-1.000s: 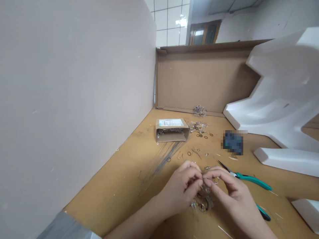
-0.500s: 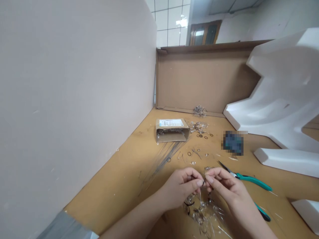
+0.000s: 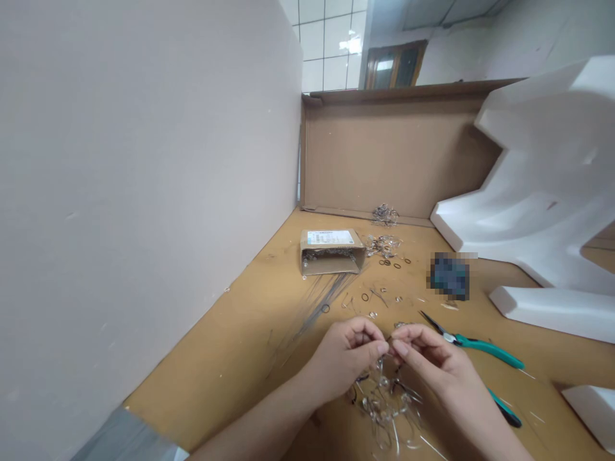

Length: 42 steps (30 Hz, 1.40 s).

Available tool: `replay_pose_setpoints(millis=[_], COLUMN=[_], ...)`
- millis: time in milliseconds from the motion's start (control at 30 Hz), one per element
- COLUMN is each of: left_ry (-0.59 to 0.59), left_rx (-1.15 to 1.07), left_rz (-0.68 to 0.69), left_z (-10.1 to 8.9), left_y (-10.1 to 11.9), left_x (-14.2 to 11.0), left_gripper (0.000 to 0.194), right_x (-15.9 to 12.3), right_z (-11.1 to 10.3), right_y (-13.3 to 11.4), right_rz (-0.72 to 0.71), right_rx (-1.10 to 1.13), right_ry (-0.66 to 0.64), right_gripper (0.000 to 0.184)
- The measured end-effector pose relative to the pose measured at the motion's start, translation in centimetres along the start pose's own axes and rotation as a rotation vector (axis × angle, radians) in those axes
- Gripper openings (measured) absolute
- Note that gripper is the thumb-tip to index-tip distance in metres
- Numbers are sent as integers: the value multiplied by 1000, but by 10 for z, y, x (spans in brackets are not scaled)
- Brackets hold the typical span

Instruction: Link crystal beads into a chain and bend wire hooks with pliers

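My left hand (image 3: 348,355) and my right hand (image 3: 432,355) meet fingertip to fingertip above the table. Both are closed in a pinch on a thin dark wire piece (image 3: 389,341), mostly hidden by the fingers. Just below them is a loose tangle of wire loops and clear bead-like bits (image 3: 384,410); whether it hangs from the fingers I cannot tell. Pliers with green handles (image 3: 487,347) lie open on the table beside and partly under my right hand and forearm, their dark jaws pointing away to the left.
A small open cardboard box (image 3: 332,253) with clear bits inside stands ahead, with straight thin wires (image 3: 319,307) before it. Dark rings (image 3: 387,262) and wire piles (image 3: 383,246) lie to its right. White foam pieces (image 3: 533,211) border the right, a pale panel (image 3: 158,179) the left.
Both hands have risen slightly, still pinched together. The tangle below them has shifted and spread into a different shape. The pliers and box have not moved.
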<state>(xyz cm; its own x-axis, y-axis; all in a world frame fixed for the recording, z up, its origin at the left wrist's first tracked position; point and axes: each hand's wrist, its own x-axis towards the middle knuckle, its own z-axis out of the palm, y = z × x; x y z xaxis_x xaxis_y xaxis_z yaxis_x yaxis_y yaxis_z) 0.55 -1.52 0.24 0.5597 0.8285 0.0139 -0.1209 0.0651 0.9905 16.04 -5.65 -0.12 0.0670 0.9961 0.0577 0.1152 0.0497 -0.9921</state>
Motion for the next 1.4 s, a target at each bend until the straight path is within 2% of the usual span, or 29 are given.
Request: replay_pose_setpoints(millis=[67, 233, 367, 467, 533, 633, 833, 1033, 1233, 1300, 1400], left_ry=[38, 144, 84, 105, 112, 62, 39, 93, 108, 121, 126], left_rx=[44, 238, 62, -91, -97, 64, 625, 837, 919, 916, 801], left_rz=[34, 218, 125, 82, 74, 86, 257, 316, 368, 348, 286], left_z=[1, 6, 6, -1, -5, -11, -13, -13, -13, -13, -14], left_y=[1, 5, 8, 7, 6, 6, 9, 5, -2, -4, -6], left_x=[-1, -6, -6, -3, -1, -2, -7, -4, -3, -1, 1], left_gripper=[19, 8, 6, 14, 15, 11, 17, 6, 7, 7, 9], right_x=[0, 0, -2, -3, -2, -1, 0, 2, -1, -4, -6], right_z=[0, 3, 5, 6, 6, 4, 2, 0, 0, 1, 1], right_y=[-2, -5, -3, 0, 1, 3, 4, 5, 2, 0, 2], right_rz=[-25, -140, -151, -178, -214, -268, -271, -290, -266, -193, -16], right_rx=[-104, -349, -398, -393, -392, -403, -419, -421, -380, -299, -124], right_ry=[-1, 15, 4, 3, 31, 61, 66, 64, 36, -37, -139], right_gripper=[19, 12, 18, 18, 16, 15, 15, 15, 13, 13, 18])
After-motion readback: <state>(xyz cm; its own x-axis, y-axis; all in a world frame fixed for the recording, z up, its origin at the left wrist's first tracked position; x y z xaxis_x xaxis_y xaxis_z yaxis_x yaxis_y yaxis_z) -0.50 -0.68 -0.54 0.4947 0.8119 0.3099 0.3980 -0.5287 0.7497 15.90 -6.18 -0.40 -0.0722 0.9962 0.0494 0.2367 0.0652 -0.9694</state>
